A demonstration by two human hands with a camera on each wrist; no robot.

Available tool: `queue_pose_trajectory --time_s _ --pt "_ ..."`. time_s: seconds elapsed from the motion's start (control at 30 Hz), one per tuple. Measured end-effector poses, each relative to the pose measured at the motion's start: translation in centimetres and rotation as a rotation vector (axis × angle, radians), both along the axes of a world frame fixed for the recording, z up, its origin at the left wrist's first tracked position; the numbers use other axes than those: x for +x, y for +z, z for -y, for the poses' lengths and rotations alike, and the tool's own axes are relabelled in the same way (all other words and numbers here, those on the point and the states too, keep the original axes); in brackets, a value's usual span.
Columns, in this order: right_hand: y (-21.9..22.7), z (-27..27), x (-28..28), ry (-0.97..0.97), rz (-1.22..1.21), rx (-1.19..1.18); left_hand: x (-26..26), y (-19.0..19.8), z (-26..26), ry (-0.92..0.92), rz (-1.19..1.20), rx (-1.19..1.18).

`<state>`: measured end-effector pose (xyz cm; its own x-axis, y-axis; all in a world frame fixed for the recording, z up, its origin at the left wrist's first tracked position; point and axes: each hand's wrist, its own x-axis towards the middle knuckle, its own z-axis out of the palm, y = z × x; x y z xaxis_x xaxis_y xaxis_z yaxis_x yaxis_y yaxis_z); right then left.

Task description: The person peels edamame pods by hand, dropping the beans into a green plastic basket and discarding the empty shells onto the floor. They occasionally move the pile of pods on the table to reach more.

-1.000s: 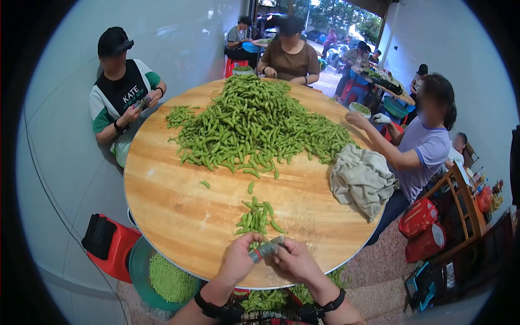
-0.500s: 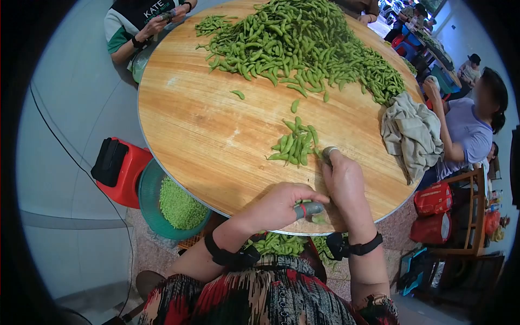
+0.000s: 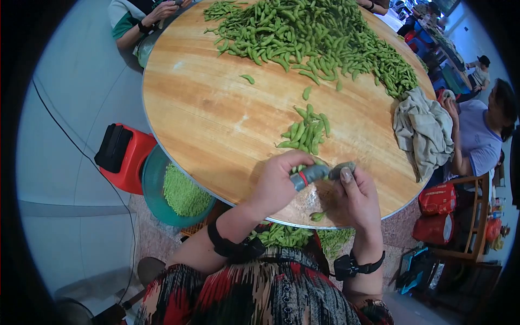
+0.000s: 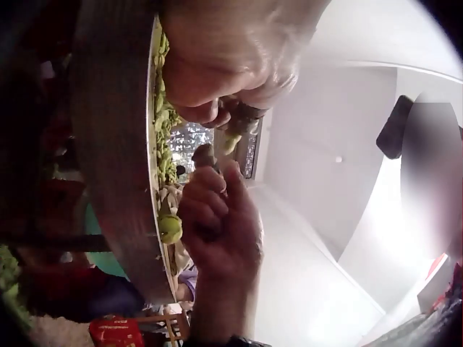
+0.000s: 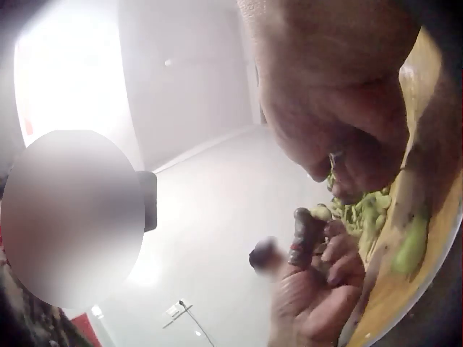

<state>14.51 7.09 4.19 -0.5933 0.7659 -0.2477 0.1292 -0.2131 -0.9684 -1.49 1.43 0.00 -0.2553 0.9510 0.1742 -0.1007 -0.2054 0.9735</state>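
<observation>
- The left hand (image 3: 279, 181), with a grey finger cover banded in red (image 3: 310, 176), is over the front part of the round, light-brown wooden table (image 3: 216, 124). Its grip is clamped on a plump green bean pod (image 4: 232, 141), held between the thumb and the covered finger.
- The right hand (image 3: 358, 197) is just beside it, on the right, also wearing a grey finger cover (image 3: 342, 170). Its fingers are curled and its grip is together; whether something small is between them, one cannot tell.
- One loose green pod (image 3: 318, 216) lies near the front edge of the table, below the two hands.
- A small group of green pods (image 3: 306, 131) lies just beyond the hands, and two single pods lie between this group and the large heap of green pods (image 3: 303, 38) toward the far edge.
- A crumpled grey-beige cloth (image 3: 422, 127) lies at the right edge, near the heap.
- Below the left front edge stands a green plastic basin (image 3: 157, 203) with light green shelled beans (image 3: 184, 189) in it.
- A person in a light purple shirt (image 3: 479, 138) is at the right side.
</observation>
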Motion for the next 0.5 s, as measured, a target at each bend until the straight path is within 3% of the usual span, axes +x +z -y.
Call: queue_pose_trajectory --time_s 0.03,0.07,0.13,0.27,0.37,0.5 --pt "0.26 0.24 -0.18 -0.060 0.019 -0.023 -0.31 0.38 0.52 -0.042 0.176 -0.138" --pt "0.06 0.43 -0.14 -0.055 0.019 -0.027 -0.34 0.42 0.57 -0.037 0.176 -0.141" --pt "-0.37 0.85 -0.05 0.117 -0.196 -0.258 -0.33 0.44 0.55 -0.069 0.314 -0.102" --pt "-0.17 0.86 0.43 0.201 -0.198 -0.395 -0.39 0.10 0.49 -0.070 0.266 -0.116" --pt "-0.12 1.17 0.30 0.134 -0.254 -0.424 -0.34 -0.18 0.43 -0.055 0.319 -0.131" --pt "-0.08 1.20 0.33 0.157 -0.199 -0.420 -0.39 0.31 0.62 -0.059 0.157 -0.127"
